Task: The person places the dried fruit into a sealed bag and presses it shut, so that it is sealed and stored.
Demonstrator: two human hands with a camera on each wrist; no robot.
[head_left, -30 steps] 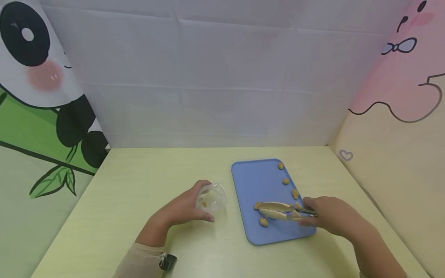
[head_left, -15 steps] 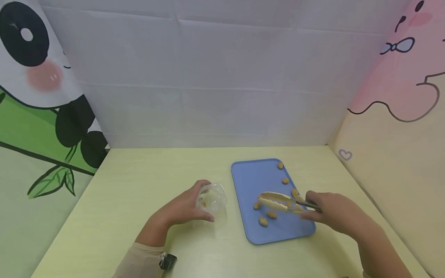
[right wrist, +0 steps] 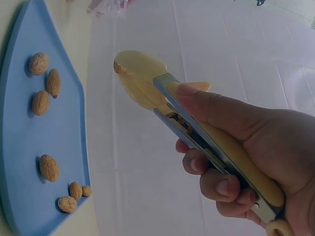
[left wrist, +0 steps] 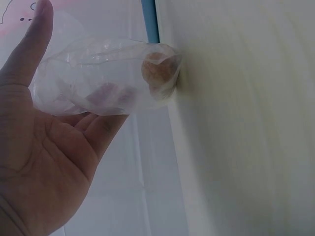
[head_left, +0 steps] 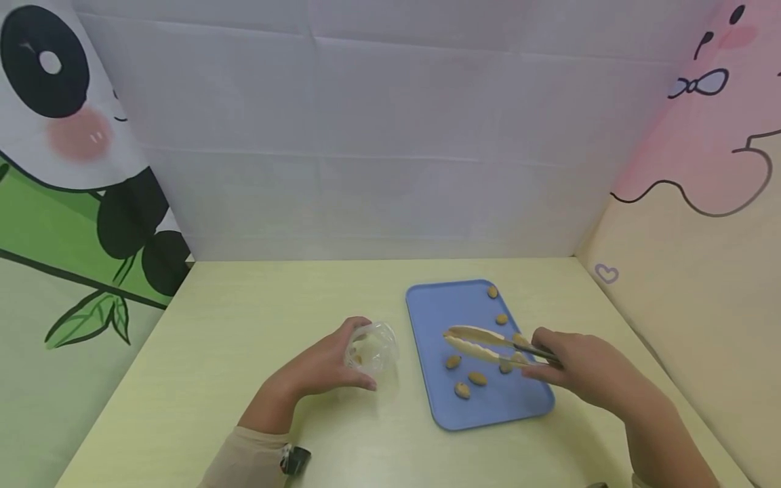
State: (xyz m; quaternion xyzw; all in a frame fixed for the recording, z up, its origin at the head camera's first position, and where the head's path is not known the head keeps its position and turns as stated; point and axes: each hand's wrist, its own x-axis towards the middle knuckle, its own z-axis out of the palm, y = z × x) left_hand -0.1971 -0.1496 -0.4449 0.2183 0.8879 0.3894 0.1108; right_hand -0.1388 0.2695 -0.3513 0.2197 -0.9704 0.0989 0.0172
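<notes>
My left hand [head_left: 332, 359] holds a clear plastic bag [head_left: 377, 346] upright on the table, thumb on one side and fingers on the other. In the left wrist view a round brown nut [left wrist: 160, 69] lies at the bag's bottom. My right hand [head_left: 586, 369] grips metal tongs with cream-coloured heads [head_left: 478, 342], held over the blue tray [head_left: 439, 407]. A sliver of brown [right wrist: 116, 67] shows at the tongs' tip in the right wrist view; the heads hide the rest. Several wrinkled oval nuts [head_left: 462, 390] lie on the tray.
The pale yellow table [head_left: 256, 305] runs back to a white sheet [head_left: 390, 169]. Printed side walls stand at left and right, one with a panda [head_left: 73, 142], one with a pink figure [head_left: 683, 149]. A dark device [head_left: 295, 460] sits at my left wrist.
The tongs have lifted off the nuts and shifted slightly left and toward the back of the tray, uncovering nuts beneath them. My left hand and the bag have stayed in place.
</notes>
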